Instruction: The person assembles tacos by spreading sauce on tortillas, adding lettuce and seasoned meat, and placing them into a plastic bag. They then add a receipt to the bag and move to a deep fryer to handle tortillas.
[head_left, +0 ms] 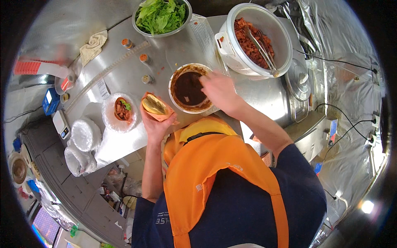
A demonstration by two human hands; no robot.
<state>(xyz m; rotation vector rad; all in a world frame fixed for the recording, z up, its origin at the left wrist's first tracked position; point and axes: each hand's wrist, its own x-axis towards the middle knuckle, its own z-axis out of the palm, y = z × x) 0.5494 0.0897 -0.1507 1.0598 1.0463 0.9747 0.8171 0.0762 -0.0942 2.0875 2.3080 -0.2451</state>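
Note:
My left hand (156, 127) is closed round a split flatbread (154, 105) in an orange paper sleeve, its opening facing up. Just right of it stands a white bowl (173, 91) of dark brown sauce (187, 87), with smears up its inner wall. Over the bowl's right rim my right hand (218, 90) is bent with its fingers curled toward the sauce. Motion blurs it, and whatever its fingers grip is hidden. Left of the flatbread, a plastic-lined bowl (108, 120) holds chopped meat (123, 111) with a bit of green leaf.
A metal bowl of lettuce (160, 16) stands at the back. At the back right, a white pot (228, 45) holds red-brown chopped meat with tongs (259, 47) in it. Several shaker jars (145, 58) stand on the steel counter (120, 62). Plastic-lined bowls (85, 134) sit by the left edge.

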